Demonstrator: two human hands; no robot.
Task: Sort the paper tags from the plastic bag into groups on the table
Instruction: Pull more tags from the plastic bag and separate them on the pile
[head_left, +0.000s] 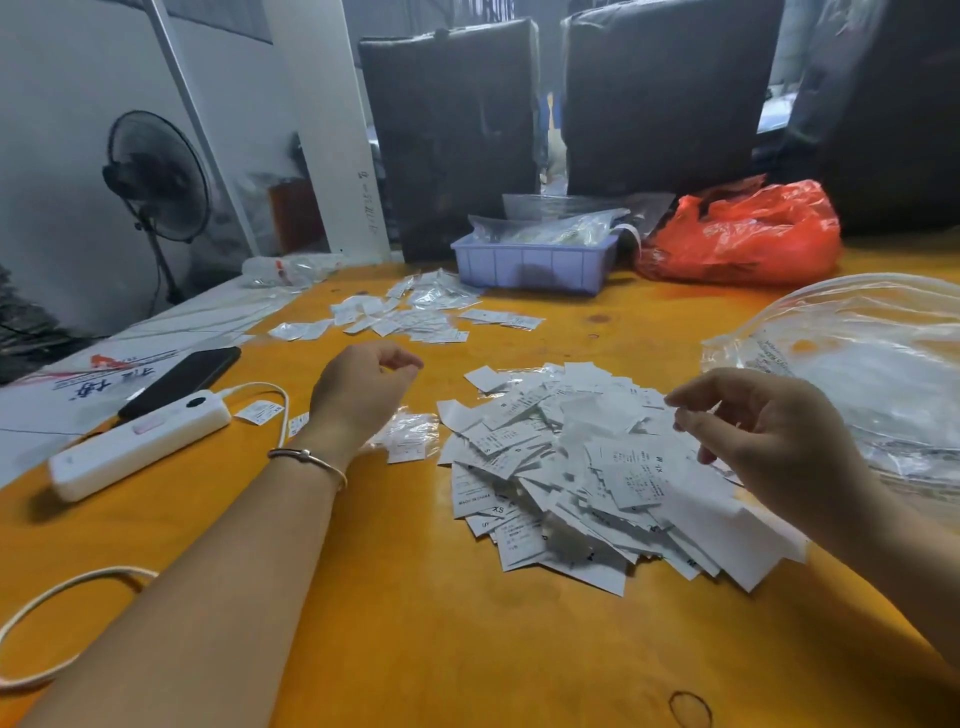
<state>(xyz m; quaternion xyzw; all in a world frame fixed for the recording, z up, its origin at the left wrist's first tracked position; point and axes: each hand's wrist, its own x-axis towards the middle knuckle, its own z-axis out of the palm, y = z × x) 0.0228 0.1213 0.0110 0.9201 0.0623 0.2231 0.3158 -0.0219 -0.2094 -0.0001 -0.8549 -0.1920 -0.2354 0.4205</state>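
Head view: hovering with loosely curled, empty grips, left hand (363, 387) at nine o'clock, right hand (769, 421) at three o'clock of paper tags (566, 467) heaped on orange surface (415, 623).

Paper tags (582, 467) in pile: "MADE IN CHINA", "XS", "M" (rest of print too small).

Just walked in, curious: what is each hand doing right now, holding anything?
Left hand: open, loosely curled, holding nothing.
Right hand: open, empty, above the heap of white paper tags.
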